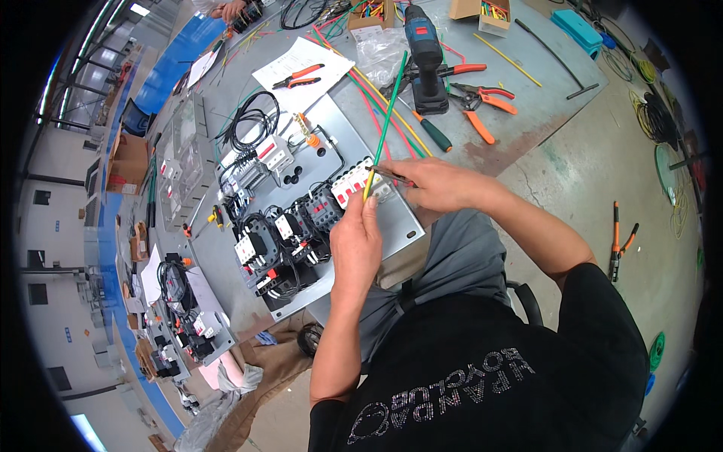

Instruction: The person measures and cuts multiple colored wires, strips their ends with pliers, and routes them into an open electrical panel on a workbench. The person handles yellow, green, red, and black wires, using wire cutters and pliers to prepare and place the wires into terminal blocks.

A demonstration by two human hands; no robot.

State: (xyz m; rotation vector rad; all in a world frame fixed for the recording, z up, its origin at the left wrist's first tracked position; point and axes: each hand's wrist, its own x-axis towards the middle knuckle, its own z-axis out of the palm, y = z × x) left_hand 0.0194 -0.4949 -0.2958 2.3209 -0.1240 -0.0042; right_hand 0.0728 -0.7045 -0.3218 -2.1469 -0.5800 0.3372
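head | slim tube [391,109], green above yellow | left hand [357,242] pinching yellow end | right hand [446,185] gripping dark tool [396,178]

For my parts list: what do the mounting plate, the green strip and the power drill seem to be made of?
Mounting plate: probably sheet metal, satin grey, judging by its flat face and corner hole.
Green strip: probably plastic, smooth, from its even colour; coated wire is possible.
Power drill: casing likely plastic, dark and mostly matt, with rounded contours.
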